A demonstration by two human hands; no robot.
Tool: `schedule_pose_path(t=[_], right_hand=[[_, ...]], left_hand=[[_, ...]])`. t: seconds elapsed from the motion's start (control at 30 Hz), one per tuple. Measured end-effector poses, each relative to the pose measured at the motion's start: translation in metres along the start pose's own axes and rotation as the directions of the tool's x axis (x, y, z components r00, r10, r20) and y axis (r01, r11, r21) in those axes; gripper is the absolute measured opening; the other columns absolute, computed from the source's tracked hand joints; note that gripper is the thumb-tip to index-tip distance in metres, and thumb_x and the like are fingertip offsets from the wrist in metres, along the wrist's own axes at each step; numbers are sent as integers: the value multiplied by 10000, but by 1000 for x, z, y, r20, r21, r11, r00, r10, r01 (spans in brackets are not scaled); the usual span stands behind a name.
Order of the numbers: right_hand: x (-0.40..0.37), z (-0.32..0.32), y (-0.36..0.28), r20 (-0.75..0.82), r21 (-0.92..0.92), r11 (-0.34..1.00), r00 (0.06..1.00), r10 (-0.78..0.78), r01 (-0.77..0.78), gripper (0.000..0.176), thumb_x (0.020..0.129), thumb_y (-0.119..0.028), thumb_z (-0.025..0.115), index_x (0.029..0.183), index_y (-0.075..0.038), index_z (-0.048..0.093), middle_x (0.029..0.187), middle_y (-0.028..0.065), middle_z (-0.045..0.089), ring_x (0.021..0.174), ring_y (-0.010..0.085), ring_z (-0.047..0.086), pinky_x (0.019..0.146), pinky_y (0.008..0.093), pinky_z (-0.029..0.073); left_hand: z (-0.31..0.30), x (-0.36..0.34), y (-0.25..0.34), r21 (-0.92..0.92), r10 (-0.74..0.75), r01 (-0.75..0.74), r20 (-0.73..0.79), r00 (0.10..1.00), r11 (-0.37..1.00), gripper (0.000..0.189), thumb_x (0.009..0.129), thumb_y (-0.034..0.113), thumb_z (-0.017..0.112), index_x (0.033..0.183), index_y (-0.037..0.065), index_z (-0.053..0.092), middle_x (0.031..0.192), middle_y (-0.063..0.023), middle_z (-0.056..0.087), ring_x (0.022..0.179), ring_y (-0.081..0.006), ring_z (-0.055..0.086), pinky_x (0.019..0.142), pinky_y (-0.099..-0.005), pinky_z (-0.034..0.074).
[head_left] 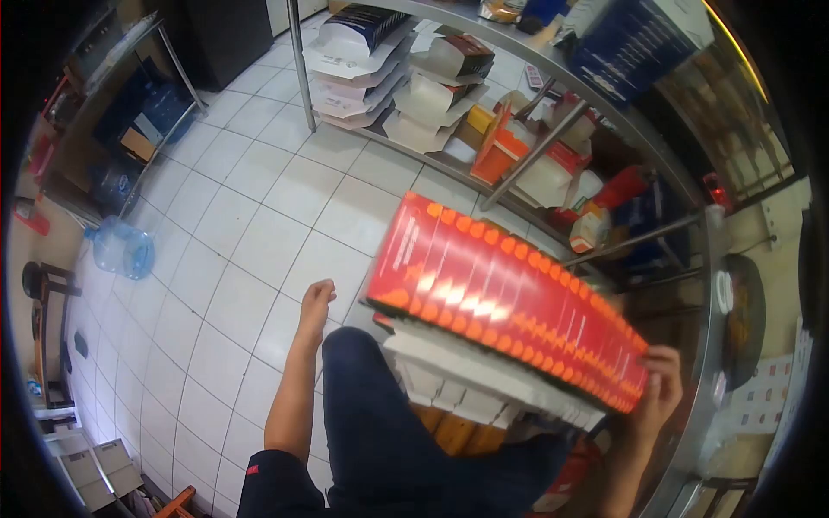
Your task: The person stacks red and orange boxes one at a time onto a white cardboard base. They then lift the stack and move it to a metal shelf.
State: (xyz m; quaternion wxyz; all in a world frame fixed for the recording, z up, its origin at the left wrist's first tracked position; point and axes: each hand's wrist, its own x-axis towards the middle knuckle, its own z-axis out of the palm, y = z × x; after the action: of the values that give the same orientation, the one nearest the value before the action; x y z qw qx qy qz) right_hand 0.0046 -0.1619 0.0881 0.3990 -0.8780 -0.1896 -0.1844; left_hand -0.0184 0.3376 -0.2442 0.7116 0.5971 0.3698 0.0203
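We cannot read any text: the print on the red flat boxes and on the blue box is too blurred.

We see a white tiled floor with a translucent blue plastic water jug at its left. Stacks of folded white cardboard boxes sit under the stainless steel table.

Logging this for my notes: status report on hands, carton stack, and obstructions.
Left hand empty, hanging free. Right hand gripping end of red carton stack. Steel table edge close beside it.
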Motion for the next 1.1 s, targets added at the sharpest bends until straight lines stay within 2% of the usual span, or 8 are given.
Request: schedule_pose_path(t=[0.23, 0.37, 0.5, 0.6, 0.7, 0.73, 0.9, 1.1], right_hand=[[71, 79, -7, 299, 27, 971, 929, 218, -237, 174, 963, -146, 612, 918, 19, 649, 1044, 157, 630, 963, 224, 618, 830, 340, 508], [46, 108, -33, 91, 75, 823, 826, 556, -562, 145, 988, -107, 567, 1024, 24, 619, 1110, 150, 606, 1002, 197, 580, 857, 333, 493], [20, 139, -72, -131, -181, 830, 849, 512, -528, 135, 991, -99, 566, 1044, 10, 626, 1029, 120, 636, 922, 171, 595, 785, 286, 492], [28, 144, -111, 110, -509, 695, 763, 637, -507, 398, 983, -151, 568, 1355, -24, 510, 1507, 186, 322, 1408, 271, 331, 1100, 386, 354], [30, 142, -122, -75, -533, 702, 853, 517, -472, 348, 977, -170, 585, 1287, -13, 565, 1358, 190, 509, 1274, 247, 493, 1007, 343, 425], [28, 130, -131, -91, -329, 594, 650, 754, -734, 470, 1004, -310, 607, 1395, -70, 505, 1520, 166, 286, 1277, 274, 462, 1000, 368, 460], [24, 73, -165, -243, -623, 465, 721, 649, -629, 465, 1016, -374, 566, 1312, -15, 558, 1455, 199, 390, 1262, 382, 479, 1033, 495, 430], [18, 17, -223, -497, -654, 334, 719, 486, -679, 385, 1037, -307, 541, 1199, 34, 612, 1269, 237, 574, 1168, 410, 552, 1010, 500, 431]], left_hand=[[-6, 41, -38, 84, -23, 29, -72, 997, 996, 355, 952, 302, 643, 1161, 15, 633, 1061, -117, 669, 981, -198, 621, 878, -321, 488], [9, 25, 8, 129, -125, 122, 15, 992, 984, 408, 954, 313, 649, 1198, -14, 620, 1109, -146, 677, 1019, -219, 632, 890, -332, 493], [8, 35, -2, 223, -251, 213, 160, 955, 951, 446, 958, 318, 637, 1238, -28, 603, 1138, -143, 663, 1054, -227, 627, 935, -347, 488], [0, 53, -14, 386, -272, 172, 223, 936, 906, 485, 950, 335, 639, 1243, -48, 591, 1134, -180, 669, 1049, -252, 644, 929, -358, 503], [-2, 78, -19, 558, -275, 94, 250, 928, 824, 516, 936, 358, 650, 1229, -62, 591, 1121, -218, 676, 1042, -278, 664, 917, -371, 517], [-4, 86, -14, 626, -275, 48, 272, 922, 779, 515, 933, 362, 653, 1217, -63, 593, 1117, -226, 676, 1043, -289, 667, 914, -372, 520], [-41, 117, -18, 901, -387, -350, 428, 817, 258, 555, 922, 471, 623, 1287, 55, 571, 1212, -177, 645, 1147, -341, 621, 971, -459, 492], [-152, 98, 15, 731, -806, -624, 177, 564, -276, 656, 923, 591, 536, 1401, 144, 495, 1420, -150, 525, 1347, -350, 470, 1079, -554, 387]])
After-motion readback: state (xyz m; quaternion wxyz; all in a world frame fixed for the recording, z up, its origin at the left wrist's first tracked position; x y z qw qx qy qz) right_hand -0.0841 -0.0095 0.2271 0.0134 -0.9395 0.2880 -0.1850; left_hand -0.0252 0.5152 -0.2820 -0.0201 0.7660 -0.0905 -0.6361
